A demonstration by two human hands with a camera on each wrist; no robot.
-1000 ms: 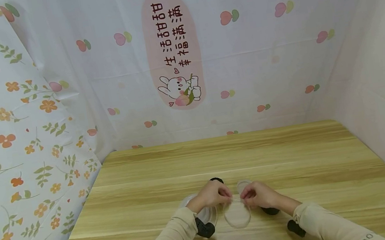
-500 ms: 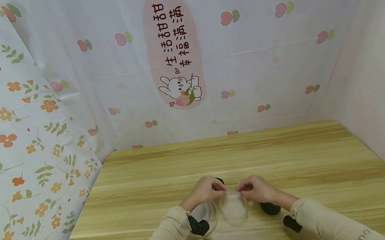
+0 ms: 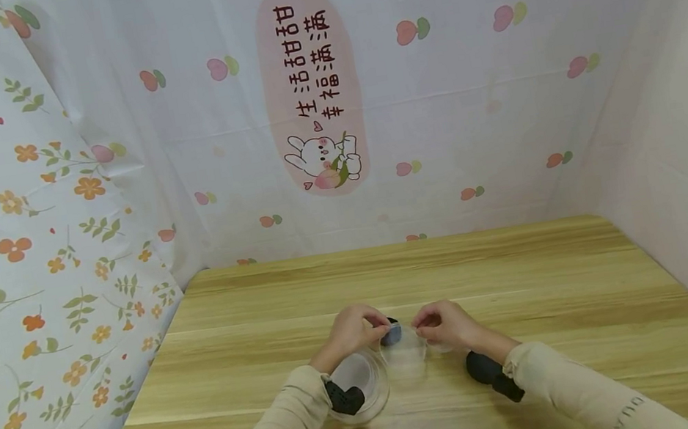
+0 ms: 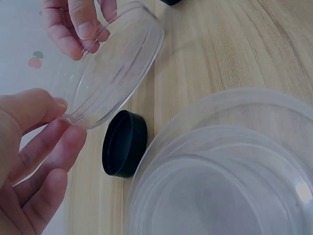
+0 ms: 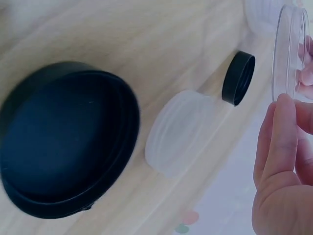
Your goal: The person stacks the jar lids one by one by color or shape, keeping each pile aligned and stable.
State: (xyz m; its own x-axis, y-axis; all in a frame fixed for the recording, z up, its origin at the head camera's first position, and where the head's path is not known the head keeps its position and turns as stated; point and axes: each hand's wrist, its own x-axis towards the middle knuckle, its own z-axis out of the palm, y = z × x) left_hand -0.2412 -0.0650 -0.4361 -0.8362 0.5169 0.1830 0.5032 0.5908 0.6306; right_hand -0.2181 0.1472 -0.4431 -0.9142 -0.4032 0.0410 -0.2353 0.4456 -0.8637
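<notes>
A clear round plastic lid (image 4: 117, 63) is tilted up above the table, pinched at its rim by both hands. My left hand (image 3: 355, 330) grips one side between thumb and fingers; my right hand (image 3: 450, 324) pinches the opposite side. Behind the lid, a small black cap (image 4: 124, 143) stands on the table, partly seen through the clear plastic in the head view. Close to my left wrist are nested clear round pieces (image 4: 210, 196). Under my right hand lie a frosted round lid (image 5: 181, 132) and a larger black lid (image 5: 63, 142), its hollow side showing.
The wooden table (image 3: 526, 269) reaches back to a white printed cloth (image 3: 466, 92). Floral cloth (image 3: 28, 291) hangs along the left side. A black wrist camera sits on each wrist, the right one (image 3: 509, 388) close to the larger black lid.
Both hands have moved away from the body and slightly left, carrying the clear lid with them. It now overlaps the small black cap in the head view. The other pieces stay put.
</notes>
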